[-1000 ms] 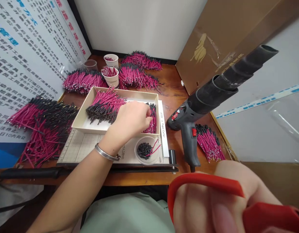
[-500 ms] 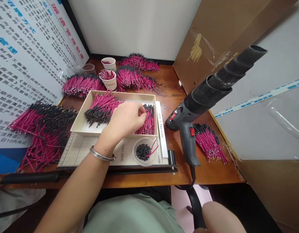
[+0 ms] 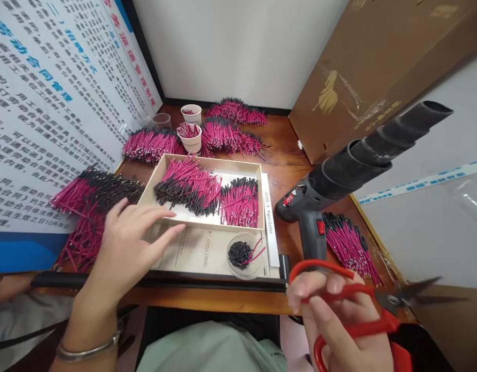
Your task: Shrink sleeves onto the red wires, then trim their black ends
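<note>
My left hand (image 3: 132,243), with a metal bangle at the wrist, hovers by the front left of a cream box (image 3: 260,206), fingers apart and holding nothing. Inside the box lie two piles of pink wires with black ends (image 3: 238,202). Red-handled scissors (image 3: 389,299) are in my right hand (image 3: 339,315) at the lower right, their blades pointing right and slightly apart. A round clear dish (image 3: 246,256) with small black pieces and a few pink wires rests on the paper cutter (image 3: 195,248), in front of the box.
A black heat gun (image 3: 316,206) stands right of the box. Wire bundles (image 3: 350,243) lie to its right, with more behind and left of the box. Paper cups (image 3: 190,139) stand at the back. A person's hand (image 3: 10,289) shows at the far left edge.
My left hand has left the right-hand wire pile, moved left and opened. My right hand has come up into view with the scissors. The view has shifted.
</note>
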Demonstrator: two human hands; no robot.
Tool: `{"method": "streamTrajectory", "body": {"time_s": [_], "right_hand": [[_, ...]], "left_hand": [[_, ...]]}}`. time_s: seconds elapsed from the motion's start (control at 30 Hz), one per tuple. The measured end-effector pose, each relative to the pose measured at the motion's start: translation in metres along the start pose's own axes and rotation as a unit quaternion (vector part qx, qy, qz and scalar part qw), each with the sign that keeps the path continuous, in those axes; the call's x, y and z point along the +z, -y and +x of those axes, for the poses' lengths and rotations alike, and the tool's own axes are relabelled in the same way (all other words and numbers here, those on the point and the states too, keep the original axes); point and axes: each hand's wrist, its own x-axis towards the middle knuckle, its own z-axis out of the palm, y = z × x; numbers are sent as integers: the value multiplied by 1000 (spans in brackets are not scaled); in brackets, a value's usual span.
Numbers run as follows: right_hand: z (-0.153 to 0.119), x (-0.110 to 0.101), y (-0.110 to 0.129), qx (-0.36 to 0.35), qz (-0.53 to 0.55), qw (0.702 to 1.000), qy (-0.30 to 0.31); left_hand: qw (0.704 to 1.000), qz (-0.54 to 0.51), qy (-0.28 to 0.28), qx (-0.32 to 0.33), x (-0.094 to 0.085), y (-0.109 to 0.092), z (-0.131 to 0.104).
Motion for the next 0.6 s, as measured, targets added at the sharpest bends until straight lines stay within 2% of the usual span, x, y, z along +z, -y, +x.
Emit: {"method": "streamTrajectory", "body": {"time_s": [0.1,0.2,0.3,0.4,0.47,0.6], "right_hand": [[10,-4,-9,-21,46,997,53],[7,-5,-13,-12,70,996,62],[-2,-1,-14,3,70,997,43],[-7,4,-15,12,67,997,30],[-7,5,-18,10,56,998,24],[-5,-2,-25,4,7,1000,14]], "left_hand": [[1000,-20,-4,7,10,10,-7],[1000,-16,-25,3,15,7,-6],[999,-14,-31,-13,10,-9,2],[999,-24,-31,0,7,-33,24],[999,-27,17,4,11,-51,47],[981,1,190,-26,30,-82,90]]}}
